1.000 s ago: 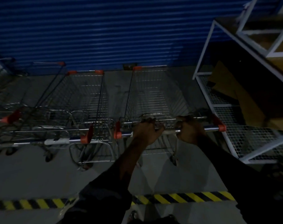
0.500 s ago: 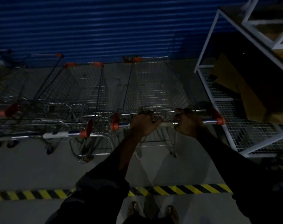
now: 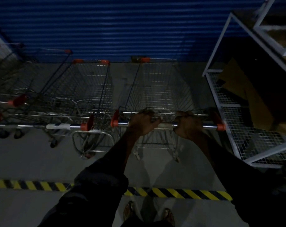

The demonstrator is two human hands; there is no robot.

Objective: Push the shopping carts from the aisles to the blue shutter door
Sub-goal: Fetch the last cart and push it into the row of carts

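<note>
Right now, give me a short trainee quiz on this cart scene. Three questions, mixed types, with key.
1. True or false: the left hand and right hand both grip the handle of the cart.
2. What stands just right of that cart? A) a white wire rack B) a pallet C) a second cart
3. Fill in: the floor tape is striped yellow and ____.
Key: 1 true; 2 A; 3 black.
</note>
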